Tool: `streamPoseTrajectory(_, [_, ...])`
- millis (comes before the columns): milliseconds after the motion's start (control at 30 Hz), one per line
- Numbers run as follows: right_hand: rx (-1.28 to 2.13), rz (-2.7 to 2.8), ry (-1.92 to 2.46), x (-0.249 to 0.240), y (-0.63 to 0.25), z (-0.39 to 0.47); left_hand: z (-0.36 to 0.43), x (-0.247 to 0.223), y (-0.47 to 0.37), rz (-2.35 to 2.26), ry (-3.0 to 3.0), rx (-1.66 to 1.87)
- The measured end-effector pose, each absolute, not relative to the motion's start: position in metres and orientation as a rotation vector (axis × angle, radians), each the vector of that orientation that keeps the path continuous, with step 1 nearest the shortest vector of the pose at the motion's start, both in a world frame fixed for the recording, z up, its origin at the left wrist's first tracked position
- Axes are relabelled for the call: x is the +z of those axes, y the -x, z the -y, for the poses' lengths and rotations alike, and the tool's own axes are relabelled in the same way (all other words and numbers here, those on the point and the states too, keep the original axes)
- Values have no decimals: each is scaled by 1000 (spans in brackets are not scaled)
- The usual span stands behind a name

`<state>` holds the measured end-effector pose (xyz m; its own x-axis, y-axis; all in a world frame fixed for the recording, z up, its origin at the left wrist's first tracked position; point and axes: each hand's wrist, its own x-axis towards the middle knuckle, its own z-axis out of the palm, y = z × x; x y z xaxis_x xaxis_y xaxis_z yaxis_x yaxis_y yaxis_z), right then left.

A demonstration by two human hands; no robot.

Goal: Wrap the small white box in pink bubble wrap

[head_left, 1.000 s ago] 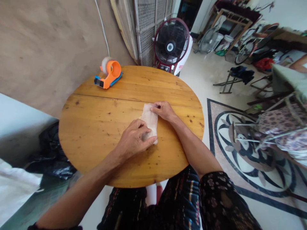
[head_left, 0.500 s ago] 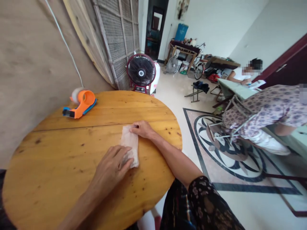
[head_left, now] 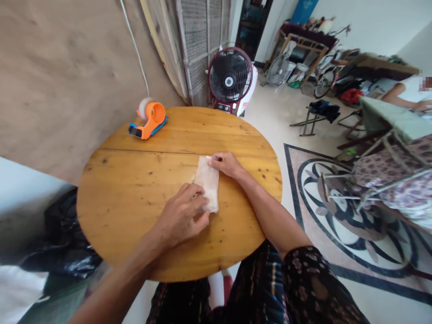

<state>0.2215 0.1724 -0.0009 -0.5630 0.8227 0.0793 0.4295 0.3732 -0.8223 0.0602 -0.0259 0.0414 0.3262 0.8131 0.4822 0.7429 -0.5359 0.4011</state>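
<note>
A flat, whitish, slightly see-through packet [head_left: 208, 184] lies lengthwise on the round wooden table [head_left: 135, 216]; I cannot make out what is inside. My right hand [head_left: 227, 164] pinches its far right corner between thumb and fingers. Along the packet's left near side rests my left hand [head_left: 187, 211], fingers bent and apart, the tips touching its edge. Toward the table's far left stands an orange and blue tape dispenser [head_left: 150, 120] with a roll of clear tape, out of reach of both hands' fingers.
A dark red fan [head_left: 230, 81] stands beyond the table's far edge. A wall with a white cord [head_left: 135, 45] borders the left. Black plastic bags [head_left: 69, 238] lie at lower left. On the right, people sit at a green-covered table [head_left: 388, 117]; a folding stool [head_left: 315, 118] stands nearby.
The camera view has turned left and down, so the table appears shifted right and up. Both hands stay at the packet, with the left hand's fingers slightly more lifted and spread.
</note>
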Motion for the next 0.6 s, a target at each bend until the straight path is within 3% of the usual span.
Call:
streamPoseTrajectory(200, [1166, 2089, 1015, -3, -222, -173, 36, 43, -58, -1484, -2569, 779])
streamPoseTrajectory(600, [1329, 2074, 1147, 11, -212, -180, 36, 26, -66, -1535, -2618, 963])
